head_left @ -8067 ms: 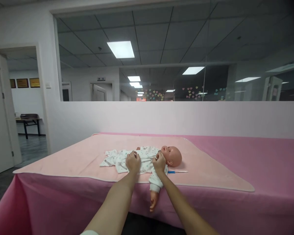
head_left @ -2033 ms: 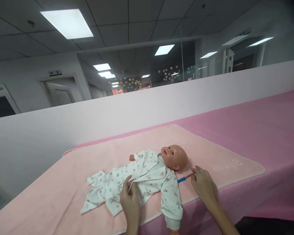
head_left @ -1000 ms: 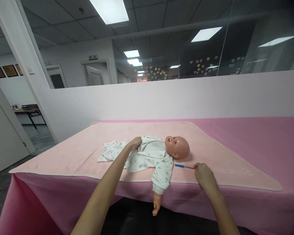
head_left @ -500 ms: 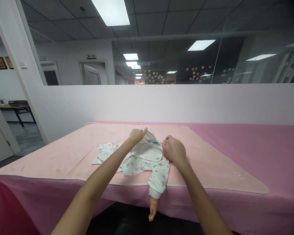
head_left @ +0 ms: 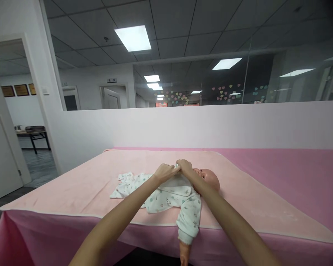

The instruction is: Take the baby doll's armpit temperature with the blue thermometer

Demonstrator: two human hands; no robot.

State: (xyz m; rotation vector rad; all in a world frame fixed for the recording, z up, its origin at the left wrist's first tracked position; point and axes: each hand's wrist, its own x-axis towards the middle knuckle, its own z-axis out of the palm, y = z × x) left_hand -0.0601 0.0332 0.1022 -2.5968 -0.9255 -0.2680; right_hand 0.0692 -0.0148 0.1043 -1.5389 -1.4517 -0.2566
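One doll (head_left: 172,192) lies face-up on the peach blanket (head_left: 255,207), mid-scene, head (head_left: 211,179) right, trousers (head_left: 124,190) left. Near sleeve (head_left: 190,218) and arm (head_left: 184,251) hang over the near edge, arm cut off at bottom of view. Both hands come together over the chest, touching or nearly. Left hand (head_left: 165,172) at the raised shirt (head_left: 158,203), fingers mostly curled, one digit pointing right; can't tell if it pinches cloth. Right hand (head_left: 185,166) just left of the face, fingers bent; its grip is hidden, can't tell how far closed or if it has hold of anything. Pink cloth (head_left: 283,173) shows right and down the near side. Far: white wall (head_left: 211,127), window (head_left: 205,40) above. Far left: open door (head_left: 4,151), desk (head_left: 30,131) past it
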